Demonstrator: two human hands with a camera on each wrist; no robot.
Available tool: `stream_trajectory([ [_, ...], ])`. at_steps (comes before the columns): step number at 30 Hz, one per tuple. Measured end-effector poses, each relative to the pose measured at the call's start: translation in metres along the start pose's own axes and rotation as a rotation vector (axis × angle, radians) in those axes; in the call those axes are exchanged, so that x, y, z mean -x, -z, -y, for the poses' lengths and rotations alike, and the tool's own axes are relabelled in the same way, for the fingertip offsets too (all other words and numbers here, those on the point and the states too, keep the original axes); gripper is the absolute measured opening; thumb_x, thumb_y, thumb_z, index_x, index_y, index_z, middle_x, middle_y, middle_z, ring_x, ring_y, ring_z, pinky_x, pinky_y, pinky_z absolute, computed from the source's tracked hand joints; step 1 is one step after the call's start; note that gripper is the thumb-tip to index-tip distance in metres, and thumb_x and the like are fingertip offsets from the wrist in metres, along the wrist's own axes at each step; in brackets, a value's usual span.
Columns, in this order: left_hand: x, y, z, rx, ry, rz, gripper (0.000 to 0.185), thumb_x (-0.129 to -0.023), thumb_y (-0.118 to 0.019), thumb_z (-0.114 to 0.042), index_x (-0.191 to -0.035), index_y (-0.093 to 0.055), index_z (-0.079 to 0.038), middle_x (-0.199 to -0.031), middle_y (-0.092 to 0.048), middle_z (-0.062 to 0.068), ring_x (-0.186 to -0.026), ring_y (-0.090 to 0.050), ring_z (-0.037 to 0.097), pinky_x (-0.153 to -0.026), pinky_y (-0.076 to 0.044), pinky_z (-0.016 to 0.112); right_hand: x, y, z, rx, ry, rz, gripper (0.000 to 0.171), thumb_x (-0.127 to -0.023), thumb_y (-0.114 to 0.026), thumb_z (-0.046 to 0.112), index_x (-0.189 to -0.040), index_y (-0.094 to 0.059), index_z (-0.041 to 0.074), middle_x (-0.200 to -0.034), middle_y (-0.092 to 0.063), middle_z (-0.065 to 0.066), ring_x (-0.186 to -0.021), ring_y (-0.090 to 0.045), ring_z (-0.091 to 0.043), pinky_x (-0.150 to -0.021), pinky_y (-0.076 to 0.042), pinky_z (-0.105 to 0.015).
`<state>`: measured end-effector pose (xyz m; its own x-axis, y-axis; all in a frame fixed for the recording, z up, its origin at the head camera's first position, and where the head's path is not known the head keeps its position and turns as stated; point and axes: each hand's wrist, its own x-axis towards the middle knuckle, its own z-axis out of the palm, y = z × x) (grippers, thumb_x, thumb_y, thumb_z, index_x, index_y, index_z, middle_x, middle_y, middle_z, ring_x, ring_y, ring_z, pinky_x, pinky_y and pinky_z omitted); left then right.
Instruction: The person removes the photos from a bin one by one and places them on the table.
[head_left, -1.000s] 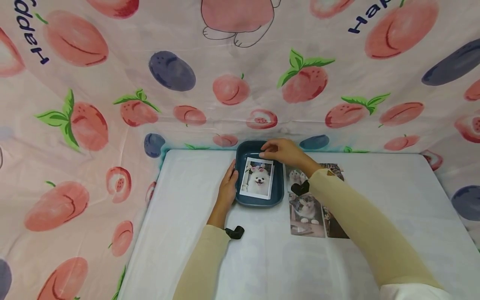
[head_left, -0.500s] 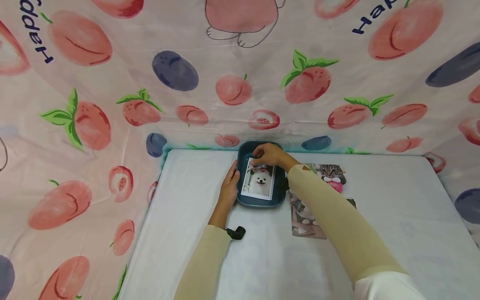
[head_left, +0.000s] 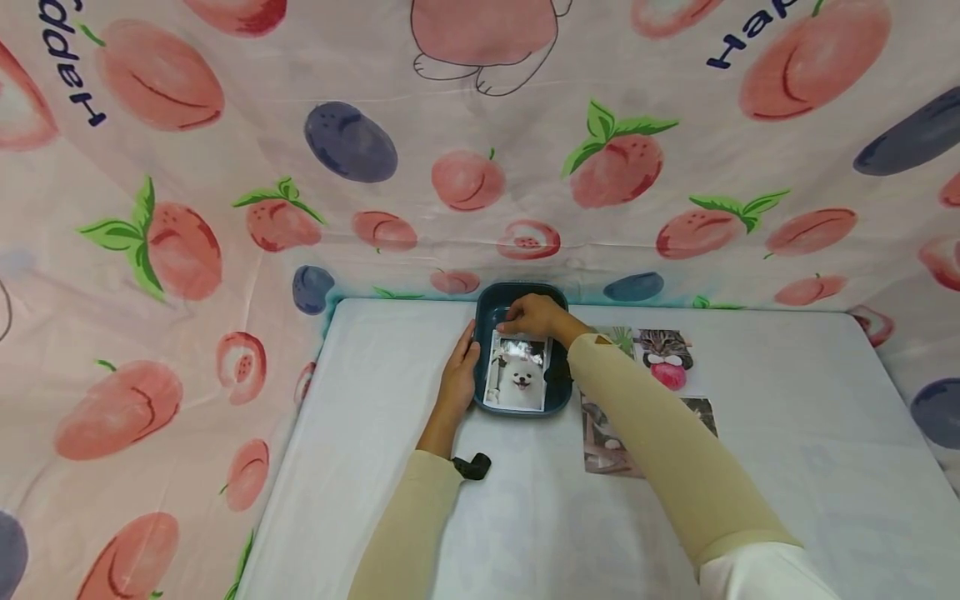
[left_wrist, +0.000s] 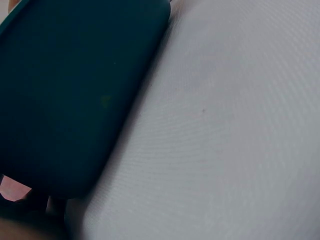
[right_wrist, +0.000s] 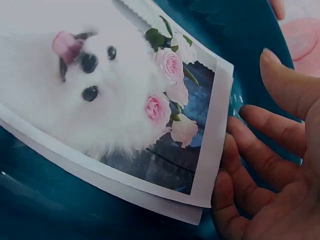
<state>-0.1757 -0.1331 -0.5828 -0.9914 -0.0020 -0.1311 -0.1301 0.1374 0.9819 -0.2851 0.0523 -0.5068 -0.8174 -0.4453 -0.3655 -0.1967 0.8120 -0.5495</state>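
A dark teal tray (head_left: 489, 310) stands at the back of the white table. Inside it lies a photo of a white dog (head_left: 517, 385), with the white edge of another sheet showing beneath in the right wrist view. My left hand (head_left: 454, 375) rests along the tray's left wall, fingers extended. In the left wrist view the tray's outer wall (left_wrist: 75, 100) fills much of the picture. My right hand (head_left: 542, 315) is over the tray's far part. Its bent fingertips (right_wrist: 229, 152) touch the photo's short edge; the thumb stands apart from the photo.
Several cat photos lie to the right of the tray, among them a tabby (head_left: 663, 343) and a lower one (head_left: 609, 450), partly covered by the right sleeve (head_left: 652, 433). A fruit-printed cloth (head_left: 465, 183) hangs right behind the table's back edge.
My right hand has come left over the photo's far edge and then toward me. The dog photo has slid toward the tray's near end. My left hand has stayed at the tray's side.
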Motion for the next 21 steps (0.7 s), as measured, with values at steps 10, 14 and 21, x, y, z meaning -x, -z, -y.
stream_trajectory([
  [10, -0.0003, 0.0013, 0.0007, 0.016, 0.013, 0.002, 0.048, -0.109, -0.038, -0.049, -0.156, -0.033, -0.048, -0.167, -0.028, -0.014, -0.158, -0.019, 0.017, -0.129, -0.016, 0.05, 0.0048, 0.005, 0.0059, 0.006, 0.091, 0.026, 0.019, -0.097, -0.069, 0.025, -0.11, -0.079, 0.015, -0.111, -0.076, -0.003, -0.102, -0.065, -0.021, -0.098, -0.053, -0.041],
  [14, 0.0001, 0.0011, -0.0002, 0.015, 0.017, -0.001, 0.048, -0.11, -0.038, -0.046, -0.157, -0.033, -0.047, -0.167, -0.028, -0.013, -0.158, -0.018, 0.018, -0.129, -0.015, 0.051, 0.0066, 0.0063, 0.0073, 0.016, 0.097, 0.058, 0.019, -0.096, -0.071, 0.019, -0.113, -0.079, 0.015, -0.112, -0.075, -0.004, -0.103, -0.065, -0.021, -0.098, -0.053, -0.041],
  [21, -0.0002, 0.0, -0.0005, 0.01, 0.014, -0.007, 0.048, -0.109, -0.039, -0.047, -0.157, -0.034, -0.046, -0.167, -0.029, -0.011, -0.158, -0.02, 0.018, -0.128, -0.017, 0.05, 0.0052, 0.0046, 0.0015, 0.044, 0.1, 0.03, 0.027, -0.089, -0.078, 0.012, -0.116, -0.078, 0.014, -0.108, -0.076, -0.005, -0.103, -0.068, -0.02, -0.097, -0.054, -0.04],
])
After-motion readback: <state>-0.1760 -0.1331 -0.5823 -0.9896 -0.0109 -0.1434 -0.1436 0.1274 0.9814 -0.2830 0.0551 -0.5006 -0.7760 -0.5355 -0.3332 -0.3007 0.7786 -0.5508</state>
